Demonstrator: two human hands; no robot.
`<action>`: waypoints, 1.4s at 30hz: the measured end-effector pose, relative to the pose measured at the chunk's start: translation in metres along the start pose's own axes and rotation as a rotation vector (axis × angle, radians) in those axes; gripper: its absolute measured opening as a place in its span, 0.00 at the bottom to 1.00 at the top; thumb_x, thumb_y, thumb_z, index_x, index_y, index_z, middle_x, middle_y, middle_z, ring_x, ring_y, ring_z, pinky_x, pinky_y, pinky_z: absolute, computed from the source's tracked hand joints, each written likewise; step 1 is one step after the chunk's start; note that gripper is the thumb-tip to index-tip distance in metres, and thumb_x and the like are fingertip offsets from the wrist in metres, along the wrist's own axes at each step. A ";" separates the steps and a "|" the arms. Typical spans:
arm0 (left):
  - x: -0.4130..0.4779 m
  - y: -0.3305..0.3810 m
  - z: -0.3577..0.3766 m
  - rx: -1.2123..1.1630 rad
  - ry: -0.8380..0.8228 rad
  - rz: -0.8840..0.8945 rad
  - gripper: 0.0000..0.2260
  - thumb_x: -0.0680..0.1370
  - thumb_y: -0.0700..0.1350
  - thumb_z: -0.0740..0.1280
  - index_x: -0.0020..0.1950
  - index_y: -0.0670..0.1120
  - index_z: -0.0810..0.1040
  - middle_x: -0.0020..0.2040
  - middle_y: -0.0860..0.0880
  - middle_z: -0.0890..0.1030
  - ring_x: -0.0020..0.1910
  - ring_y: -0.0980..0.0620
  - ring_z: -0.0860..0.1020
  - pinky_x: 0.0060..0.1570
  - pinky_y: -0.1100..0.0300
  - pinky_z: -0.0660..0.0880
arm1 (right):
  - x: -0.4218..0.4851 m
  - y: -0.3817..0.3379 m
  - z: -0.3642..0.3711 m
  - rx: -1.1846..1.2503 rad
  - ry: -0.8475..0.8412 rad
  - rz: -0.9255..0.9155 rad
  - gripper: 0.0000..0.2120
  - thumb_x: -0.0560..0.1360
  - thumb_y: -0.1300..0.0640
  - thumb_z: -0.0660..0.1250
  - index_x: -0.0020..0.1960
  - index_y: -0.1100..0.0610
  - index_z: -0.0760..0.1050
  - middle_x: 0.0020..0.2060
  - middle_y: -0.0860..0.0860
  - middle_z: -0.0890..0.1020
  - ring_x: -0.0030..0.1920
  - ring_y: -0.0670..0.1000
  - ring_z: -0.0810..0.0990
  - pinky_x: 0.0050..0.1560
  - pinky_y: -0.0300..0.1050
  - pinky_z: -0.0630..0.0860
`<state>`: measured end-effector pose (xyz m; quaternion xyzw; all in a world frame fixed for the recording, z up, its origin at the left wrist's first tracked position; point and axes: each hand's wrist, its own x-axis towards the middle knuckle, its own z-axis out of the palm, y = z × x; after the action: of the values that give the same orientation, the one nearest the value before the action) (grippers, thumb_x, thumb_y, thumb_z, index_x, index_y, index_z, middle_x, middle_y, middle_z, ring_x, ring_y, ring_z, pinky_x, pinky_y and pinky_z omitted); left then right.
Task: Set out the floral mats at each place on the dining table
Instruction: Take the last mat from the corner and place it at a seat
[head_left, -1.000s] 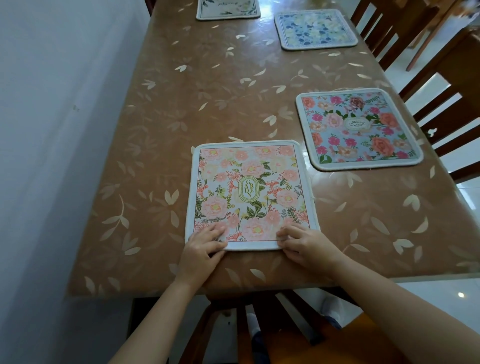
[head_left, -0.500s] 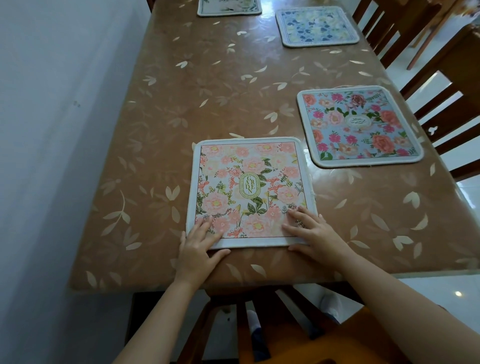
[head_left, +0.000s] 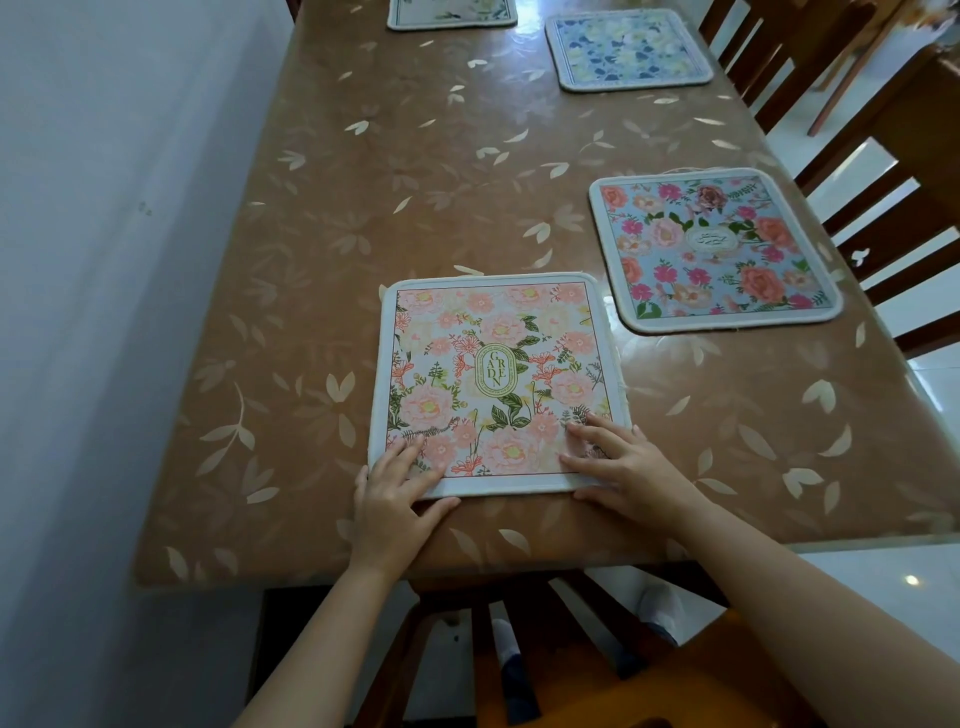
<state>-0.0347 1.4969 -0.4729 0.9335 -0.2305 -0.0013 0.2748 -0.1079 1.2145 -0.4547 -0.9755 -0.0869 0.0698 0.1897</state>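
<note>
A dining table under a brown leaf-printed cover stands beside a pale wall at 9 o'clock. The pink floral mat lettered GARDEN lies flat near the table's 6 o'clock edge. The left hand presses its near-left corner with straight fingers. The right hand rests on its near-right corner, fingers spread flat. A blue rose mat lies at 2 o'clock.

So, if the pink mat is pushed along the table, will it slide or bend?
Likely slides easily: the pink mat lies flat on a glossy table. It looks thin with loose threads at its edge, so probably light and rather floppy when lifted.
</note>
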 end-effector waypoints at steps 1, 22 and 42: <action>0.000 0.000 0.000 0.003 0.002 0.010 0.17 0.63 0.44 0.78 0.50 0.45 0.83 0.61 0.41 0.77 0.63 0.40 0.71 0.59 0.34 0.65 | 0.000 0.000 -0.001 -0.007 0.002 -0.007 0.19 0.70 0.50 0.70 0.60 0.50 0.76 0.66 0.57 0.71 0.69 0.62 0.63 0.59 0.71 0.65; -0.003 -0.002 -0.021 -0.152 0.006 0.048 0.09 0.63 0.32 0.75 0.38 0.42 0.80 0.39 0.48 0.80 0.41 0.50 0.78 0.41 0.54 0.78 | 0.000 -0.031 -0.008 0.108 0.186 -0.027 0.04 0.63 0.70 0.72 0.34 0.64 0.77 0.33 0.59 0.79 0.34 0.60 0.78 0.30 0.49 0.78; -0.012 0.005 -0.025 -0.109 -0.081 0.027 0.08 0.65 0.33 0.73 0.36 0.43 0.77 0.37 0.49 0.79 0.39 0.49 0.76 0.41 0.50 0.76 | -0.006 -0.031 0.003 0.078 0.096 0.039 0.01 0.67 0.68 0.66 0.39 0.65 0.75 0.39 0.60 0.78 0.39 0.60 0.76 0.36 0.45 0.70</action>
<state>-0.0446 1.5113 -0.4508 0.9130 -0.2536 -0.0479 0.3159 -0.1189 1.2425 -0.4447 -0.9711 -0.0559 0.0300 0.2302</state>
